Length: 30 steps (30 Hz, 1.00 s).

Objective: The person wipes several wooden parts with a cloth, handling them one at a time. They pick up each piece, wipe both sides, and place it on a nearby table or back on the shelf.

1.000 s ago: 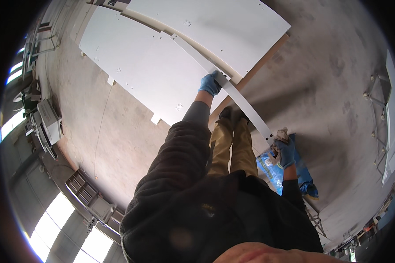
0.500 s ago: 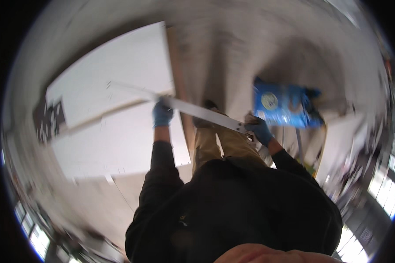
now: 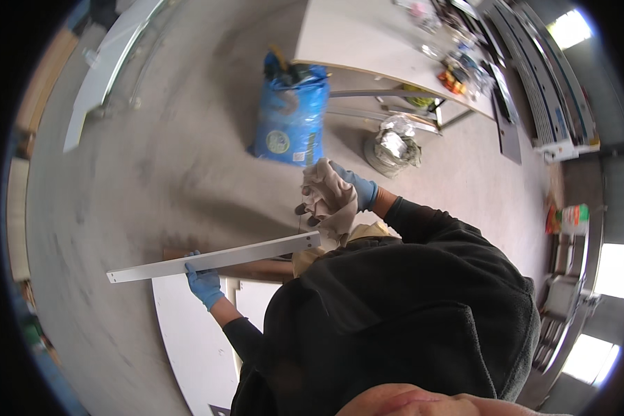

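Left fingers (image 3: 191, 270) pinch the strip (image 3: 256, 253), likely stiff, light, best held mid-length; right fingers (image 3: 345, 176) clutch a rag (image 3: 331, 200).

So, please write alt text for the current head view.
A person's blue-gloved left hand grips a long white strip with holes near both ends; the gloved right hand holds a beige cloth. Ahead, a blue sack is near a pale table.

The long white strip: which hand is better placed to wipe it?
Probably the right hand: it holds the beige cloth near one end of the white strip, while the left hand grips the strip itself.
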Tool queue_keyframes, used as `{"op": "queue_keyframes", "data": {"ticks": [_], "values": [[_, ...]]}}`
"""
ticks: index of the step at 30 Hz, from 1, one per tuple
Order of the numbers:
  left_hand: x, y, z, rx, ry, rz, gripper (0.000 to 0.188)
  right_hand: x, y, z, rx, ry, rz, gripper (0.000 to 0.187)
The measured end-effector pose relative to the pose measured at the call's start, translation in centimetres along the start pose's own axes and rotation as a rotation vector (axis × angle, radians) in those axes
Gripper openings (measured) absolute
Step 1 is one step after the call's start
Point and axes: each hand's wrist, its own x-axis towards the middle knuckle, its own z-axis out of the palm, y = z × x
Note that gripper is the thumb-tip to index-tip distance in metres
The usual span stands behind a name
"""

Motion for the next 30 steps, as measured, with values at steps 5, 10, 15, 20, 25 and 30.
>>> {"op": "queue_keyframes", "data": {"ticks": [5,10,15,20,25,30], "values": [[-3.4,-10.4,15.0,0.185,-0.191,-0.022,0.036,-12.0,-8.3,-5.9,0.347,0.237,0.057,0.062],[-11.9,-27.3,30.3,0.252,-0.419,-0.103,0.032,-29.2,-14.9,-12.5,0.661,0.377,-0.046,0.068],[-21.1,-44.1,46.1,0.328,-0.559,-0.254,0.035,-46.1,-19.6,-17.3,0.222,0.735,-0.149,0.073],[-29.9,-56.5,56.9,0.26,-0.908,-0.51,0.032,-55.8,-22.1,-21.8,0.386,0.978,-0.231,0.048],[-33.3,-68.3,65.5,0.434,-0.979,-0.595,0.037,-60.5,-22.5,-27.9,0.854,1.321,-0.166,0.054],[-37.3,-80.5,73.1,0.186,-1.154,-0.725,0.032,-66.7,-23.6,-35.2,0.914,1.52,-0.191,0.05]]}}
